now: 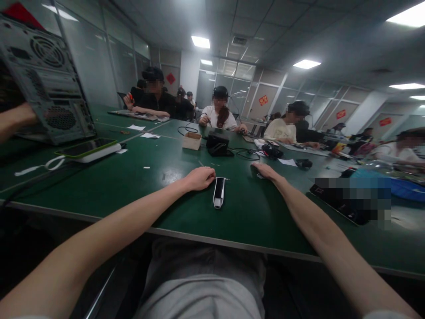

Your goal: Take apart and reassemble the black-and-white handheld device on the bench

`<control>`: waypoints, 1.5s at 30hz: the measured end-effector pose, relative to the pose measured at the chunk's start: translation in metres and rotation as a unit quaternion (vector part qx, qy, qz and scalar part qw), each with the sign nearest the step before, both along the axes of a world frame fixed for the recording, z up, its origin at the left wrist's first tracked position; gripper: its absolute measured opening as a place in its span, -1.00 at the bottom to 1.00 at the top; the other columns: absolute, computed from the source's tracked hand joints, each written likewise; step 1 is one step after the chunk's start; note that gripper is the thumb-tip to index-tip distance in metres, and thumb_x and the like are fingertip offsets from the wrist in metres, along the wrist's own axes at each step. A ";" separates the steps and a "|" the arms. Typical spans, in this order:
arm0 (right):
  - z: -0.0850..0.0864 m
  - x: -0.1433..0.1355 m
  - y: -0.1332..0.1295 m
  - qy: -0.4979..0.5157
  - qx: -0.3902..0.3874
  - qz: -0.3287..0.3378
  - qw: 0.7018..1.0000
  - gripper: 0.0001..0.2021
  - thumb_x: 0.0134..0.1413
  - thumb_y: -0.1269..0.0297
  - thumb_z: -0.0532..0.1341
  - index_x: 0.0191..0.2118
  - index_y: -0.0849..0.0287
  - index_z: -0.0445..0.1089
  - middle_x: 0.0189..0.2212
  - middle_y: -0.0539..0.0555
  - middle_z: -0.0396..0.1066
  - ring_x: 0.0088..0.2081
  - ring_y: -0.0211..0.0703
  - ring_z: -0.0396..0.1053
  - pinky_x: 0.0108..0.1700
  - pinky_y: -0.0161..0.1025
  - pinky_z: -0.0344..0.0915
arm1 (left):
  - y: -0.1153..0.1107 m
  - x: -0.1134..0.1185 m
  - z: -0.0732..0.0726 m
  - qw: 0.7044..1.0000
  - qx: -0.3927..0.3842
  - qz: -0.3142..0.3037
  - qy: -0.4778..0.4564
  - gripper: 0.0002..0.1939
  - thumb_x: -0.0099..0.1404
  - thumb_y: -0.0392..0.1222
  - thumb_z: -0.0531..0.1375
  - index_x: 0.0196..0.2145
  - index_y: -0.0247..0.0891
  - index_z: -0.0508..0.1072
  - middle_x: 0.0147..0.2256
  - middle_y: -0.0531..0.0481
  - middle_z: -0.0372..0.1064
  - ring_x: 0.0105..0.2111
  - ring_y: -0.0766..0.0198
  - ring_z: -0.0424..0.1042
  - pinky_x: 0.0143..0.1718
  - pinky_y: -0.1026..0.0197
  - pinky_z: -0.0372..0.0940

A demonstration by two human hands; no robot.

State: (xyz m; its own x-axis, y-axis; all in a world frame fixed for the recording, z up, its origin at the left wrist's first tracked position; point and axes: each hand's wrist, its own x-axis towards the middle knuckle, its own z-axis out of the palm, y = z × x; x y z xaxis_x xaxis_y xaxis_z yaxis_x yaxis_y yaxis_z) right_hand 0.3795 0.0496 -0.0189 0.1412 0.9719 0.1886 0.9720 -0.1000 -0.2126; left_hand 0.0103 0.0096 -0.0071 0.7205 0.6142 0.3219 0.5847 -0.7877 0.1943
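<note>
A slim white handheld device [218,193] with a long dark panel lies on the green table in front of me, its narrower pale end toward me. Just left of its far end rests my left hand [201,178], fingers curled in; what they hold, if anything, is hidden. A thin small piece [227,179] sticks out beside the device's far end. Farther right, my right hand [264,171] is low over the table with its fingers bent together. Under it shows a small pale piece [260,176], too small to name.
Beyond my hands stand an open cardboard box [191,141] and a black boxy device [218,144] with cables. A computer case [49,84] and a phone [88,148] on a white block are at left. A dark flat case [327,199] lies right. Several people sit around the table.
</note>
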 end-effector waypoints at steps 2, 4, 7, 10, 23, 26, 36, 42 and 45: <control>-0.001 -0.010 -0.013 0.005 -0.018 0.031 0.999 -0.61 0.29 0.15 -0.10 0.02 0.10 0.37 0.00 0.09 0.38 0.00 -0.11 0.32 0.05 -0.24 0.18 | 0.001 0.000 0.000 1.000 0.004 -0.007 0.001 -0.79 0.28 -0.18 0.02 -0.23 -0.25 0.41 -0.28 -0.06 0.39 -0.30 0.22 0.36 -0.27 0.24 0.23; -0.002 -0.024 -0.029 0.020 -0.033 0.051 0.998 -0.56 0.30 0.12 -0.17 0.01 0.10 0.37 -0.02 0.12 0.39 0.01 -0.07 0.32 0.03 -0.19 0.19 | 0.001 0.000 -0.001 1.000 0.010 -0.010 -0.001 -0.78 0.27 -0.17 0.02 -0.23 -0.25 0.41 -0.29 -0.06 0.39 -0.31 0.22 0.36 -0.28 0.24 0.24; -0.002 -0.054 -0.051 0.034 -0.011 0.068 0.997 -0.54 0.30 0.10 -0.18 -0.05 0.13 0.40 -0.04 0.15 0.41 0.00 -0.04 0.33 0.00 -0.15 0.22 | 0.003 0.000 -0.001 1.000 0.014 -0.014 -0.007 -0.80 0.27 -0.17 0.02 -0.25 -0.24 0.41 -0.29 -0.06 0.39 -0.32 0.22 0.37 -0.29 0.24 0.25; -0.002 -0.090 -0.067 0.043 0.037 0.104 0.993 -0.59 0.29 0.14 -0.11 -0.15 0.12 0.45 -0.11 0.11 0.45 -0.04 -0.04 0.36 -0.04 -0.15 0.25 | 0.004 0.000 -0.002 1.000 0.015 -0.013 -0.007 -0.81 0.26 -0.21 0.04 -0.26 -0.24 0.42 -0.30 -0.06 0.40 -0.30 0.22 0.37 -0.27 0.25 0.26; 0.038 -0.041 -0.090 -0.045 0.070 -0.008 0.997 -0.64 0.20 0.28 0.00 0.03 0.28 0.34 0.04 0.24 0.32 0.07 -0.02 0.24 0.09 -0.20 0.12 | -0.001 -0.002 0.004 1.000 0.012 -0.016 -0.007 -0.82 0.25 -0.19 0.04 -0.26 -0.22 0.42 -0.29 -0.05 0.41 -0.31 0.23 0.39 -0.30 0.27 0.26; 0.040 -0.002 -0.100 -0.070 0.010 -0.083 0.994 -0.73 0.03 0.41 0.12 -0.16 0.31 0.47 -0.12 0.32 0.42 -0.06 0.09 0.35 -0.03 -0.11 0.22 | -0.003 -0.003 0.005 1.000 0.012 -0.013 -0.006 -0.82 0.24 -0.19 0.05 -0.27 -0.22 0.42 -0.31 -0.04 0.41 -0.32 0.22 0.39 -0.32 0.26 0.26; 0.038 -0.019 -0.090 -0.105 -0.089 -0.061 0.989 -0.83 -0.02 0.25 0.22 -0.33 0.20 0.51 -0.30 0.20 0.48 -0.26 -0.05 0.43 -0.25 -0.27 0.29 | -0.001 -0.005 -0.001 0.999 0.022 -0.021 -0.008 -0.83 0.23 -0.18 0.05 -0.28 -0.22 0.41 -0.33 -0.02 0.41 -0.34 0.23 0.38 -0.33 0.26 0.23; 0.039 -0.077 -0.084 -0.131 -0.098 0.041 0.986 -0.82 -0.02 0.24 0.22 -0.39 0.26 0.49 -0.40 0.17 0.49 -0.34 -0.14 0.41 -0.34 -0.37 0.21 | -0.003 -0.006 0.000 1.000 0.022 -0.017 -0.002 -0.82 0.23 -0.19 0.04 -0.28 -0.23 0.41 -0.33 -0.03 0.41 -0.33 0.22 0.39 -0.34 0.27 0.23; 0.040 -0.091 -0.086 -0.134 -0.094 0.073 0.984 -0.84 -0.02 0.26 0.21 -0.38 0.23 0.49 -0.40 0.13 0.49 -0.35 -0.18 0.39 -0.38 -0.39 0.17 | -0.004 -0.006 0.001 1.000 0.022 -0.021 -0.004 -0.83 0.24 -0.19 0.04 -0.28 -0.23 0.41 -0.32 -0.03 0.41 -0.33 0.23 0.39 -0.34 0.27 0.24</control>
State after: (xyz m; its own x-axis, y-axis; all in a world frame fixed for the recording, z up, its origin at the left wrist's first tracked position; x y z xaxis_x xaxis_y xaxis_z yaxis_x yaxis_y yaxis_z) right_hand 0.2884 -0.0360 0.0206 -0.0336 0.9993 0.0141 0.9975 0.0327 0.0630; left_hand 0.0039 0.0057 -0.0062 0.7421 0.5687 0.3549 0.5497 -0.8192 0.1633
